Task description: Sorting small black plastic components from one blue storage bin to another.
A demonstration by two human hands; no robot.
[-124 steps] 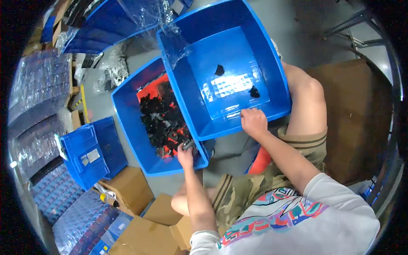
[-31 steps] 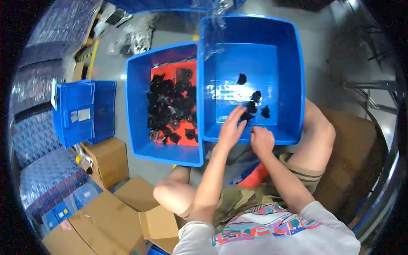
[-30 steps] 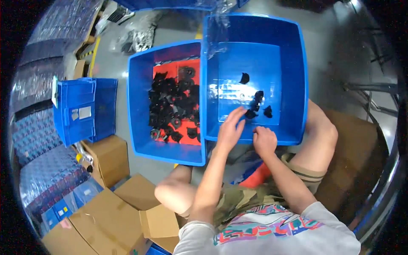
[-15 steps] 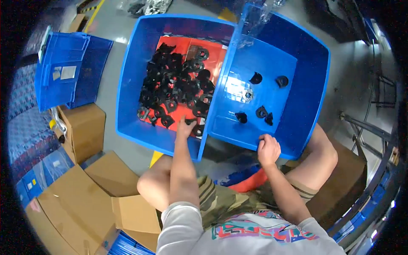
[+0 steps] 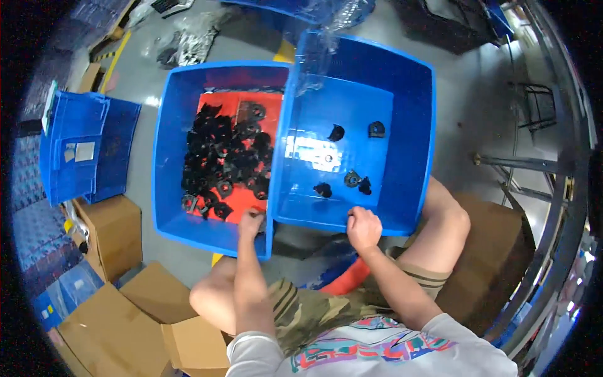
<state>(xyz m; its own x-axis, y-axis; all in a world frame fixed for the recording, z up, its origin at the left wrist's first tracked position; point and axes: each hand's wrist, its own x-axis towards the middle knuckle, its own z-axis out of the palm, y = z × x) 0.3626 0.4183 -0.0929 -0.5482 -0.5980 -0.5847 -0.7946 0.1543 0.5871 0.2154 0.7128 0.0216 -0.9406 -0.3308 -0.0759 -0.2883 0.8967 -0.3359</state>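
My left hand (image 5: pixel 251 225) reaches into the near right corner of the left blue bin (image 5: pixel 161 151), its fingers closed together. A dark bit shows at its fingertips, too small to name. A dense heap of black plastic parts (image 5: pixel 217 147), several with round holes, lies beyond it on the bin's red bottom (image 5: pixel 242 200). My right hand (image 5: pixel 364 229) is curled at the near rim of the right blue bin (image 5: pixel 429 138); what it holds, if anything, is hidden. A few loose black parts (image 5: pixel 336 132) are scattered on that bin's floor, with another black part (image 5: pixel 376 129) at its right.
Clear plastic wrap (image 5: pixel 320 60) hangs over the far side where the bins meet. At left stand a blue crate (image 5: pixel 85 147) and cardboard boxes (image 5: pixel 113 235). An open carton (image 5: pixel 116 327) lies near left. A metal frame (image 5: pixel 521 164) is at right.
The view has shifted, so both bins appear further left and lower. My left hand has drawn back from the heap toward the near wall, its fingers closing. My right hand stays by the rim.
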